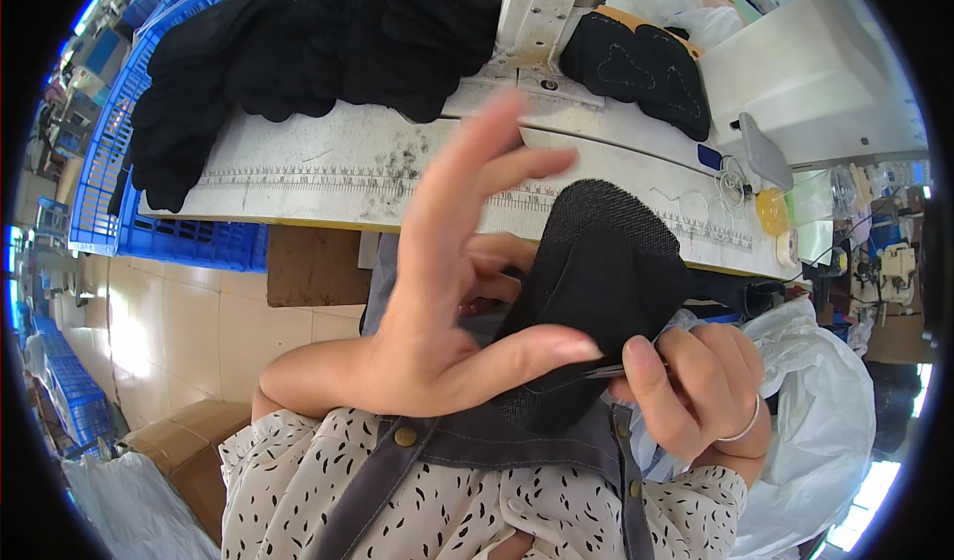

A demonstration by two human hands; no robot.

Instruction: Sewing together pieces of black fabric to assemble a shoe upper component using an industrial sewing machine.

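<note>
My right hand point(696, 386) is closed on the lower right edge of a black fabric piece point(606, 272), thumb against curled fingers. The piece is rounded, with mesh at its upper end, and hangs in front of my apron. A thin greyish thing point(603, 371) shows by my right thumb; its kind I cannot make out. My left hand point(447, 262) is raised at the piece's left side, partly blurred. Its upper fingers are spread and point up, the thumb reaches across the lower part of the piece, and the other fingers are bent next to its left edge.
A white sewing table point(328, 187) with a ruler strip stands ahead. A heap of black fabric pieces point(318, 48) lies left of the sewing machine point(537, 13); stitched black pieces point(636, 68) lie right of it. Blue crates point(214, 242), a cardboard box point(184, 451) and a white plastic bag point(810, 411) surround me.
</note>
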